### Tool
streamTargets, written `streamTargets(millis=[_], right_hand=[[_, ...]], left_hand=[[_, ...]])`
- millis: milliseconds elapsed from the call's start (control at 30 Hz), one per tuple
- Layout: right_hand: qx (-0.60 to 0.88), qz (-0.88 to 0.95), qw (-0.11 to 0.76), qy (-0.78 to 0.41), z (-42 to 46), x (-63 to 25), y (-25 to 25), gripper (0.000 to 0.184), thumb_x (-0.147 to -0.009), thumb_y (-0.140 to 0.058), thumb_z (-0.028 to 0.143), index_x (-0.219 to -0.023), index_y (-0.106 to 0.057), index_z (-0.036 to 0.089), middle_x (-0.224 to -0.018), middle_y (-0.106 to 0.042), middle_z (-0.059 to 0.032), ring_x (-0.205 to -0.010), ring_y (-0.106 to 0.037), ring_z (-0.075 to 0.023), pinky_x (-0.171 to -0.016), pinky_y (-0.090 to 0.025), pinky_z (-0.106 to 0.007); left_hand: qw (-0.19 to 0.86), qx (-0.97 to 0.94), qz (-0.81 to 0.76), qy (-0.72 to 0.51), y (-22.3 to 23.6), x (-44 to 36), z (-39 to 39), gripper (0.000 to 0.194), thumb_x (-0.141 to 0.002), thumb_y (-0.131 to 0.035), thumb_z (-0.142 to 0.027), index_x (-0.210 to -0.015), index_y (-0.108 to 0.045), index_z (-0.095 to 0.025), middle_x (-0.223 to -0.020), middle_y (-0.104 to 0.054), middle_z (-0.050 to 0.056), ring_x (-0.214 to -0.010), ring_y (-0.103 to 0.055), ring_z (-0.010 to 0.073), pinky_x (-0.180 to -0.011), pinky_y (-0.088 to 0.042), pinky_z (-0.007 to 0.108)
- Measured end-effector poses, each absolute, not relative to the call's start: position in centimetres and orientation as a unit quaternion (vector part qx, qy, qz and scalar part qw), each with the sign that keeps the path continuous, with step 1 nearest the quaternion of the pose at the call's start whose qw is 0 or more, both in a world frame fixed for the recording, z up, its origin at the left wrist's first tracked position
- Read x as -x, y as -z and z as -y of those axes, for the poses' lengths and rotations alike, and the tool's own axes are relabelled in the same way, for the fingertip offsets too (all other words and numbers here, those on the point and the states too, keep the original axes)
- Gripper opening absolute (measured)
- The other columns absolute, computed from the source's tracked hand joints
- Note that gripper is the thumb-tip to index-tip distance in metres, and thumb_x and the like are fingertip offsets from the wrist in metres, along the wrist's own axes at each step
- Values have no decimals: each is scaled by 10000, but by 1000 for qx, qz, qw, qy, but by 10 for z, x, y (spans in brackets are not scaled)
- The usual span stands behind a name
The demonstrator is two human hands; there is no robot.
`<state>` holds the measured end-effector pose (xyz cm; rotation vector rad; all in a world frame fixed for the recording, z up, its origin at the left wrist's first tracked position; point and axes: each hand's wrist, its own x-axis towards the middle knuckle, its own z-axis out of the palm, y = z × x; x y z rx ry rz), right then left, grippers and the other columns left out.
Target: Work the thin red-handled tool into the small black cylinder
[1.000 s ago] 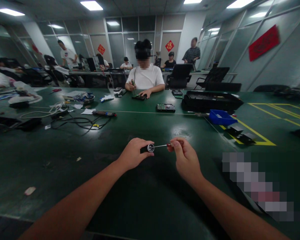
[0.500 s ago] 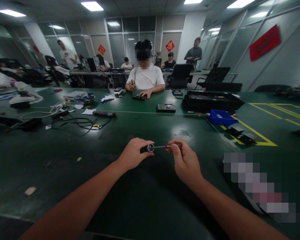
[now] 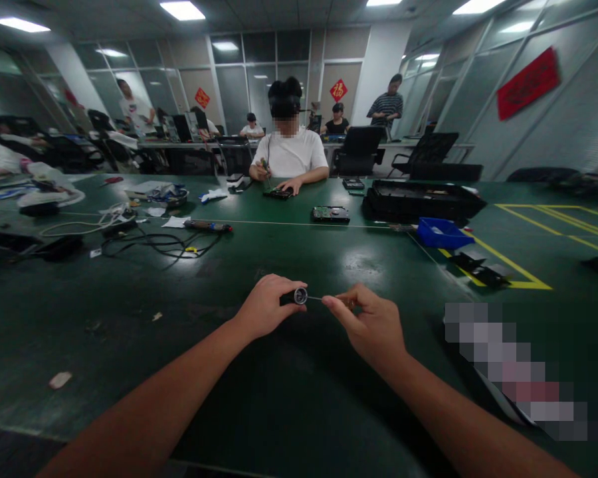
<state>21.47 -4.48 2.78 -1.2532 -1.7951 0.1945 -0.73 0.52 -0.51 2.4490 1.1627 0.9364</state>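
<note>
On the left of the dark green table point(image 3: 129, 332), a white cable point(image 3: 80, 229) lies in loose loops, with a pale flake point(image 3: 60, 380) well nearer the wearer. Just right of the white cable, tangled black cables point(image 3: 154, 247) spread out, and beyond them a pen-shaped tool point(image 3: 206, 226) with a red end lies beside a slip of white paper point(image 3: 176, 222). Near the middle, above the table, the left hand point(image 3: 265, 309) pinches a small black cylinder point(image 3: 300, 296) between thumb and fingers, its round, silver-rimmed end turned toward the wearer. Across the table, a co-worker point(image 3: 289, 153) in a white T-shirt holds a screwdriver point(image 3: 266, 166) over a dark component point(image 3: 278, 193), the other hand resting on it. From the cylinder's end, a thin metal shaft point(image 3: 315, 298) runs rightward to the right hand point(image 3: 376, 322), which grips its handle, largely hidden by the fingers; whether the tip is inside the cylinder or just against it cannot be told. Beyond, a hard drive point(image 3: 331, 214) lies flat, its circuit board upward. Farther right stand a long black tray point(image 3: 421, 202) and, nearer, a blue bin point(image 3: 442, 234), with black brackets point(image 3: 480, 269) beside yellow tape point(image 3: 531, 286). At the near right lies a pixelated object point(image 3: 513, 372).
</note>
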Motion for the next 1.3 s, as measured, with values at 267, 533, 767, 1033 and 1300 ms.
streamTargets(millis=[267,533,767,1033,1300], right_hand=[[441,775,442,-101,44,-216,-27,170,-973,-517,281,-1049,-641,194,-926,-725,-61,-826,-691,-193,-726,-510,-302],[457,711,486,-220,45,-215,-20,209,-985,-517,352,-1109,-630,227,-899,-718,-45,-816,-690,-200,-734,-510,-324],[442,479,601,-462,22,-212,-6,303,-888,-634,500,-934,-668,203,-842,-694,-37,-749,-673,-191,-777,-554,-375],[458,485,622,-411,18,-216,-7,291,-912,-602,506,-925,-644,218,-836,-686,-26,-748,-666,-183,-752,-547,-357],[488,624,546,-272,36,-210,-16,241,-995,-487,419,-1009,-611,212,-862,-708,-48,-804,-690,-202,-762,-531,-352]], left_hand=[[132,-848,-399,-323,5,7,-5,391,-839,-774,-315,-1210,-667,-255,-1142,-739,23,-1042,-647,229,-947,-442,419],[132,-847,-403,-321,3,8,-5,387,-841,-769,-306,-1211,-666,-257,-1120,-736,26,-1033,-645,235,-949,-446,426],[139,-848,-396,-324,3,9,-7,377,-835,-775,-299,-1196,-676,-251,-1131,-735,27,-1046,-644,230,-953,-455,406],[124,-842,-422,-312,4,9,-8,394,-851,-758,-319,-1228,-662,-258,-1138,-732,31,-1043,-640,233,-951,-449,422],[123,-843,-418,-316,1,7,-3,403,-847,-762,-335,-1230,-662,-256,-1132,-733,26,-1037,-639,233,-938,-446,418]])
